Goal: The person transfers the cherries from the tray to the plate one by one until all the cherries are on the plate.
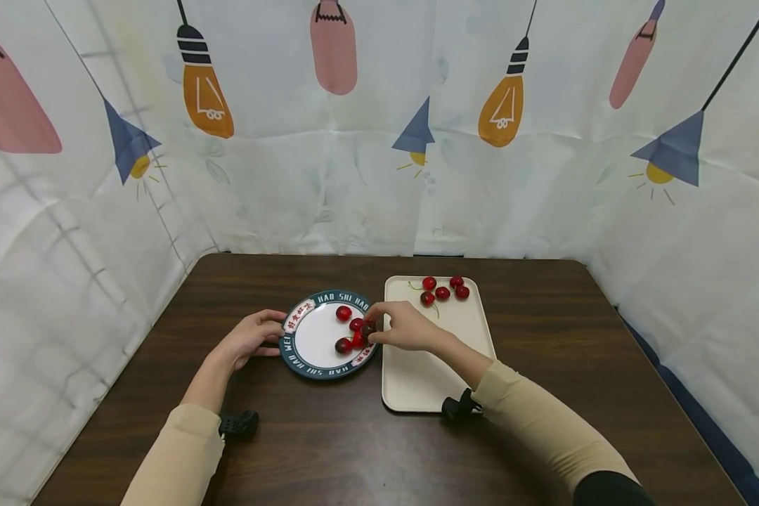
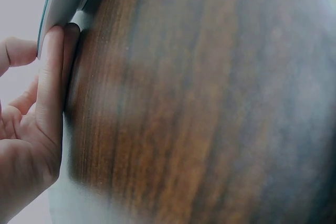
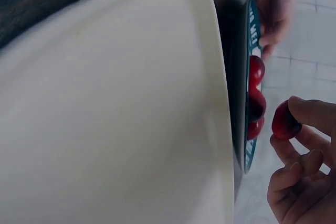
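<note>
One glossy, dark-red cherry [image 3: 286, 121] is pinched by the right hand [image 1: 407, 326]; the left hand [image 1: 253, 339] grips a teal-rimmed plate [image 1: 316, 337].

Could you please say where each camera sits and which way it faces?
Head: head-worn, facing forward, down at plate and tray; left hand and right hand show.
Left wrist: on wrist, facing tabletop and plate; left hand shows.
Right wrist: on wrist, facing tray and pinched cherry; both hands show.
Head and right wrist share plate and tray.
</note>
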A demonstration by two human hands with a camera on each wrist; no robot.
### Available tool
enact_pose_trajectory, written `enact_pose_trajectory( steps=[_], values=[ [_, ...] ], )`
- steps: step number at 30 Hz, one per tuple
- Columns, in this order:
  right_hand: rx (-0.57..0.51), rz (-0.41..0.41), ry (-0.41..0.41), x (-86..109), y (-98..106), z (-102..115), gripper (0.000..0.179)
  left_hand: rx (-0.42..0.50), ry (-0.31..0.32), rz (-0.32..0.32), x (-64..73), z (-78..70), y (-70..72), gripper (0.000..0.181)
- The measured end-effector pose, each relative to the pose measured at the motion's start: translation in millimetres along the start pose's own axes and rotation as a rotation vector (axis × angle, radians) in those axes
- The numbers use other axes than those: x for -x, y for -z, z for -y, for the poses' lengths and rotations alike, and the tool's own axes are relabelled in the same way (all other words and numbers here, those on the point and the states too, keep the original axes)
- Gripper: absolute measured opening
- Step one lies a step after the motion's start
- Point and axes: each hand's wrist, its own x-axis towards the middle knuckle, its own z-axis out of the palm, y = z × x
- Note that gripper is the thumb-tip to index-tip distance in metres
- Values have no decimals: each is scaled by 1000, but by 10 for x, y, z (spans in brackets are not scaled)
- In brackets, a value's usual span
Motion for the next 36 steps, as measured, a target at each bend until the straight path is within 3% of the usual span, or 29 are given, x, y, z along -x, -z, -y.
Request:
enact_pose_trajectory(
  steps=[10,20,36],
  values=[
    [-3,47,66,-86,-172,149,30,6,8,3,17,3,11,54],
    [-31,81,74,-119,-292,308,29,11,15,-10,7,0,15,52],
    [-10,77,105,-181,-372,333,38,4,20,-20,21,-22,-8,54]
  ],
)
